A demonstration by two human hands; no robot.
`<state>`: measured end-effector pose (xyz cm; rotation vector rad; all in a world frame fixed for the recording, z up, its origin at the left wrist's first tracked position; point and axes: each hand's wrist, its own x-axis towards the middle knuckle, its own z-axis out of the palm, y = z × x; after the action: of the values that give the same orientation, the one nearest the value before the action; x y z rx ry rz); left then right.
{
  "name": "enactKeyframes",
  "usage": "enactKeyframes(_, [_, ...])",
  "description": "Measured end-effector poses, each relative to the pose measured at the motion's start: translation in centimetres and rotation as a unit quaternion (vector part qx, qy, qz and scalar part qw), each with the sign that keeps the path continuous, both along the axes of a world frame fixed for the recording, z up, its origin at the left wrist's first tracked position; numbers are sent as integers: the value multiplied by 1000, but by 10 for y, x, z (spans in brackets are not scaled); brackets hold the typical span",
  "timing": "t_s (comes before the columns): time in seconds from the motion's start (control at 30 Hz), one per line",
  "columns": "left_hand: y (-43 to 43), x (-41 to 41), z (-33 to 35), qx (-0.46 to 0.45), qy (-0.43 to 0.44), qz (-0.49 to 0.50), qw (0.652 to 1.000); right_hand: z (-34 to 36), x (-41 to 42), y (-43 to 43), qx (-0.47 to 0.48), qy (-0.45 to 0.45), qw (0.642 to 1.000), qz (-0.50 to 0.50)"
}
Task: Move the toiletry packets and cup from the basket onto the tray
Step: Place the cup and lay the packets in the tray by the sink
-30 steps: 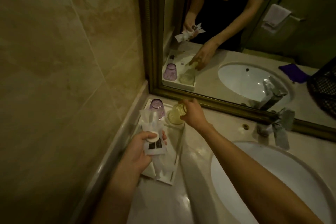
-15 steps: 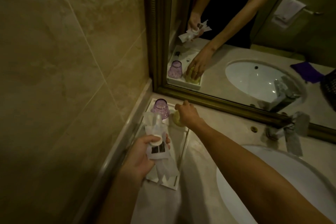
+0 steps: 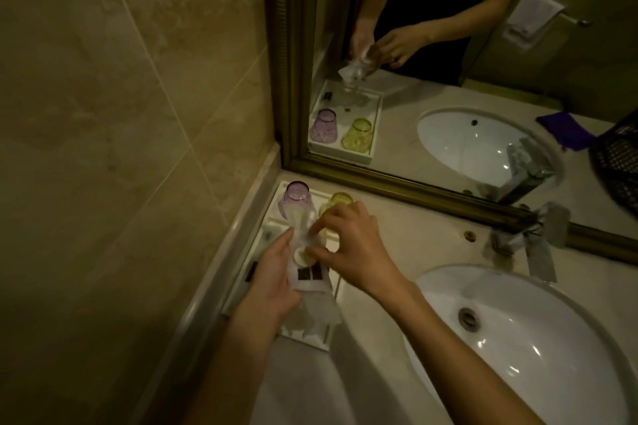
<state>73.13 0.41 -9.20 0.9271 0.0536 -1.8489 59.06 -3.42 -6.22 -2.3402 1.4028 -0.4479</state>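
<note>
A white tray (image 3: 248,266) lies on the counter in the corner by the wall and mirror. At its far end a purple cup (image 3: 297,197) and a yellow cup (image 3: 340,199) stand upside down. My left hand (image 3: 272,283) holds a bundle of clear toiletry packets (image 3: 312,281) above the tray, thumb side up. My right hand (image 3: 355,245) has its fingertips pinching the top of the packets near a small round cap. The basket (image 3: 618,162) shows only in the mirror at the far right.
A white sink basin (image 3: 538,338) fills the lower right, with a tap (image 3: 531,238) behind it. The gold-framed mirror (image 3: 414,190) rises just behind the tray. A tiled wall (image 3: 121,148) closes the left side. A purple cloth (image 3: 566,129) appears in the mirror.
My right hand let go of the yellow cup, which now stands upside down on the tray, and came back to the packets held in my left hand.
</note>
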Motion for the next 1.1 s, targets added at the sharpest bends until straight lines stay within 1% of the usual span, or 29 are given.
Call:
enactKeyframes(0.17, [-2, 2, -10, -22, 1, -50, 999, -3, 8, 15, 9, 74, 997, 26])
enactKeyframes(0.27, [-1, 3, -17, -22, -27, -68, 997, -2, 9, 18, 8, 96, 995, 37])
enactKeyframes(0.33, [1, 5, -20, -17, -39, -68, 997, -1, 6, 20, 3, 55, 998, 28])
enactKeyframes(0.43, [2, 17, -23, -2, -62, -56, 997, -6, -6, 21, 7, -38, 998, -40])
enactKeyframes(0.5, [2, 28, -26, 13, -70, -42, 997, -19, -17, 22, 31, -65, 994, -85])
enactKeyframes(0.53, [2, 33, -28, 20, -72, -35, 997, -29, -21, 24, 51, -61, 992, -99])
enactKeyframes(0.63, [-1, 48, -31, 32, -93, -26, 995, -69, -24, 40, 87, 15, 991, -100])
enactKeyframes(0.73, [-3, 55, -32, 25, -113, -17, 993, -116, -13, 62, 89, 99, 989, -63])
enactKeyframes(0.83, [-6, 56, -34, -10, -167, -29, 985, -150, -4, 82, 61, 126, 990, -27])
enactKeyframes(0.93, [-8, 53, -37, -32, -183, -50, 981, -166, -5, 90, 36, 132, 990, -21])
enactKeyframes(1.0, [-8, 50, -39, -36, -191, -63, 979, -163, -9, 89, 44, 120, 991, -32])
enactKeyframes(1.03, [-8, 48, -40, -37, -196, -69, 977, -157, -10, 88, 56, 96, 993, -49])
enactKeyframes(1.07, [-8, 46, -42, -36, -203, -74, 976, -148, -12, 86, 77, 50, 993, -80])
enactKeyframes(1.1, [-8, 43, -44, -33, -210, -77, 974, -136, -12, 83, 106, -21, 986, -125])
